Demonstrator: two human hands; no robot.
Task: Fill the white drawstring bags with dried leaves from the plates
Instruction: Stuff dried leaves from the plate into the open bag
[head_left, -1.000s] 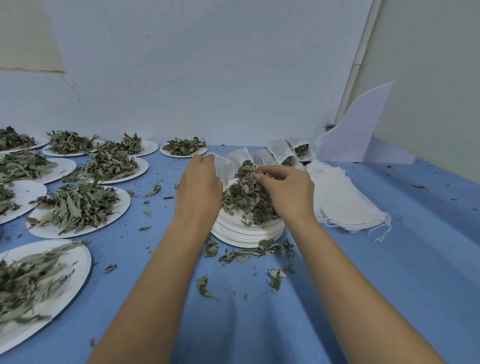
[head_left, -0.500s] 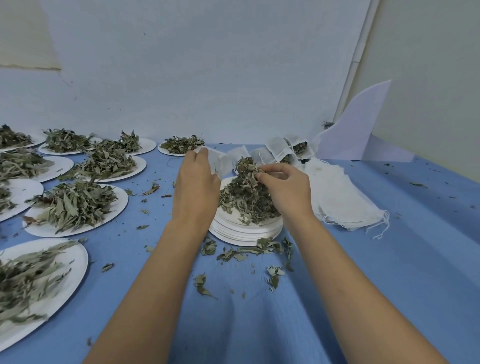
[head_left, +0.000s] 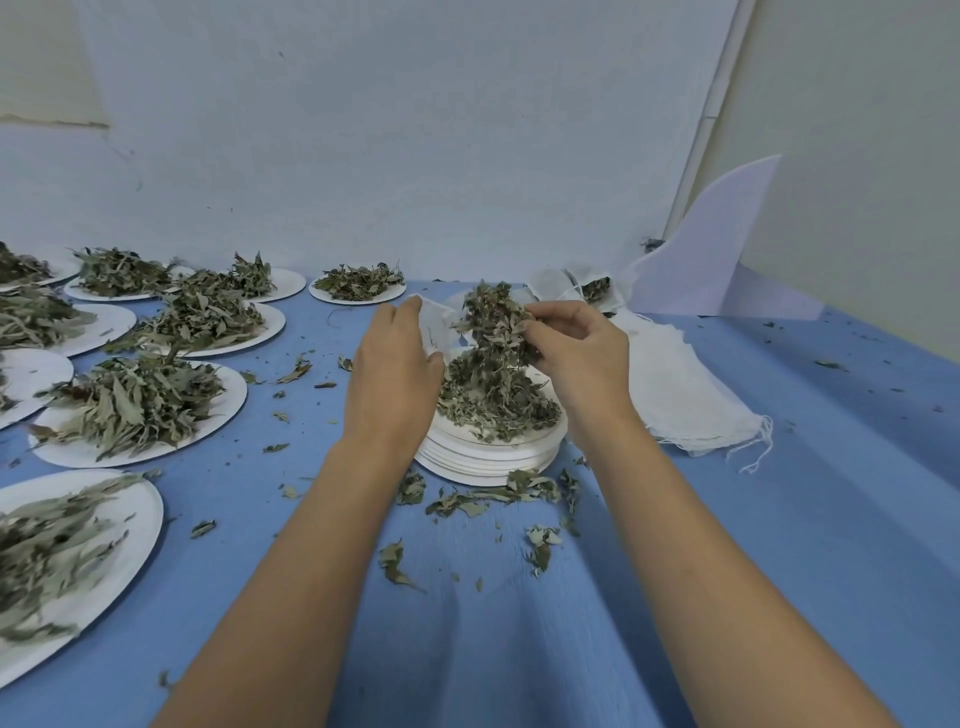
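Note:
A stack of white plates (head_left: 488, 457) stands mid-table with a heap of dried leaves (head_left: 493, 395) on top. Above it my right hand (head_left: 576, 348) pinches a raised clump of leaves (head_left: 493, 317), still trailing down to the heap. Just left of the clump, my left hand (head_left: 400, 364) holds a small white drawstring bag (head_left: 434, 327); most of the bag is hidden behind the hand. A pile of flat white bags (head_left: 685, 384) lies to the right of the stack, and filled bags (head_left: 587, 286) sit behind it.
Several white plates heaped with leaves (head_left: 140, 410) cover the left side of the blue tablecloth (head_left: 779, 545). Loose leaf scraps (head_left: 498, 493) lie in front of the stack. A white foam board (head_left: 717, 249) leans in the back right corner against the wall.
My right hand has lifted a clump of leaves up off the heap. The left hand has stayed beside it with the bag.

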